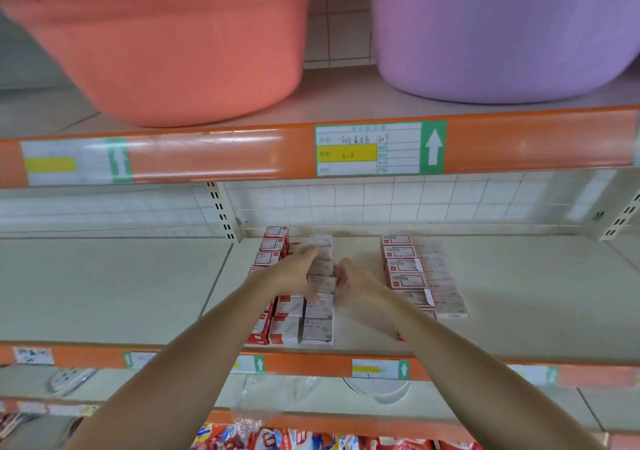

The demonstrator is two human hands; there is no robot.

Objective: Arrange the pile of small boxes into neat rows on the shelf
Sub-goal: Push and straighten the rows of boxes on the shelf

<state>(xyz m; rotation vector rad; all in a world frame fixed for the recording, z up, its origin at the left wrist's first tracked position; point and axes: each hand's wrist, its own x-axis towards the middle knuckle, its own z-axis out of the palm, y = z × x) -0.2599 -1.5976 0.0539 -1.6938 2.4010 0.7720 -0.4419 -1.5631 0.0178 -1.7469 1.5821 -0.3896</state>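
The small boxes stand in rows on the middle shelf, one block left of centre and a second block to its right. The left hand lies with straight fingers against the left block's middle row. The right hand sits just beside that row; motion blur hides whether its grip holds anything. The boxes look like light, stiff cardboard that slides easily, best pinched across the short sides or nudged flat-handed along a row.
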